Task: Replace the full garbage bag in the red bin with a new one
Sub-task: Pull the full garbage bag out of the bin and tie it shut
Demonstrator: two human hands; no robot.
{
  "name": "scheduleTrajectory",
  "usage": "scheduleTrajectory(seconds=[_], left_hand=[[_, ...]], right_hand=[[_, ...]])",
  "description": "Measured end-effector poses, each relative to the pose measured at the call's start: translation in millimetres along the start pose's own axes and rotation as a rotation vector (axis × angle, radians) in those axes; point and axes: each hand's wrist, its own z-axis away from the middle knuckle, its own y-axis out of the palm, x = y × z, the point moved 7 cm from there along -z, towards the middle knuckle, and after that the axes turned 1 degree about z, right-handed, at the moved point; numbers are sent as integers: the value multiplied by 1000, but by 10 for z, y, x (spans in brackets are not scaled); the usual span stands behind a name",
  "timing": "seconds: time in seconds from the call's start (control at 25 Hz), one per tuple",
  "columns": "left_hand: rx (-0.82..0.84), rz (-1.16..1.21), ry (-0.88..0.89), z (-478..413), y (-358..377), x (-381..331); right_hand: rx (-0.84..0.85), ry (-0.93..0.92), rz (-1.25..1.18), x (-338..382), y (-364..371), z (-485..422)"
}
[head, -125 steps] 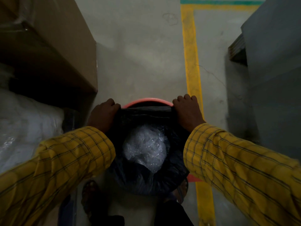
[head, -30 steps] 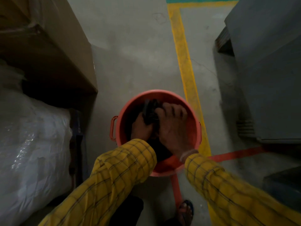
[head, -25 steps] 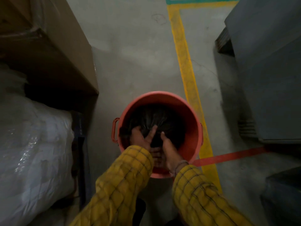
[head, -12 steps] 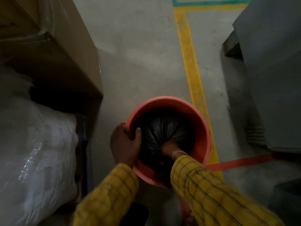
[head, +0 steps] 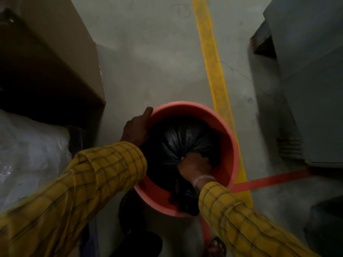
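A round red bin (head: 225,133) stands on the concrete floor below me. Inside it sits a full black garbage bag (head: 182,138), its top gathered into a twisted neck. My right hand (head: 194,166) is closed around that neck at the near side of the bin. My left hand (head: 136,127) grips the bin's left rim, with one finger pointing up along the edge. Loose black plastic hangs over the near rim under my right wrist. No new bag is in view.
A big cardboard box (head: 55,58) fills the upper left, with a white plastic-wrapped bundle (head: 31,156) below it. A grey cabinet (head: 313,80) stands on the right. Yellow (head: 216,71) and red (head: 269,181) floor tape run past the bin. My sandalled foot (head: 216,246) is near the bin.
Five seconds ago both hands held the open bag mouth. They then gathered and twisted it. Now my left hand has moved to the bin's rim and my right holds the neck alone.
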Motion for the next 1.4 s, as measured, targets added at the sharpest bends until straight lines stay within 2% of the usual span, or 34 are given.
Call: scheduleTrajectory(seconds=[0.08,0.16,0.24,0.4,0.48,0.64,0.84,1.0,1.08,1.16,1.28,1.4], left_hand=[[26,-16,-1,25,13,-11],[20,-16,6,20,3,-17],[-1,-13,5,25,13,-23],[-14,-18,-22,22,11,-17],[1,-31,-14,46,36,-40],[13,-38,6,36,113,-94],[17,-64,-14,94,94,2],[-20,-31,2,137,17,-40],[-24,-32,-18,149,11,-55],[-48,-9,-56,189,18,-58],[-78,-13,-130,227,10,-71],[-70,-33,-168,205,-40,-31]], right_hand=[[17,8,-208,-111,-159,-107],[7,5,-286,-173,-302,-194],[-14,-41,-283,-109,-326,-180],[-39,-282,-110,32,-188,119],[-29,-241,-162,-191,-283,14],[-35,10,-306,-531,-513,-236],[-62,-193,-282,-161,-372,91],[-15,-149,-288,-566,-626,-19],[-58,-141,-293,-626,-770,2],[-141,-198,-347,-409,-853,168],[-146,-291,-322,-37,-755,451],[-177,-304,-323,-64,-836,608]])
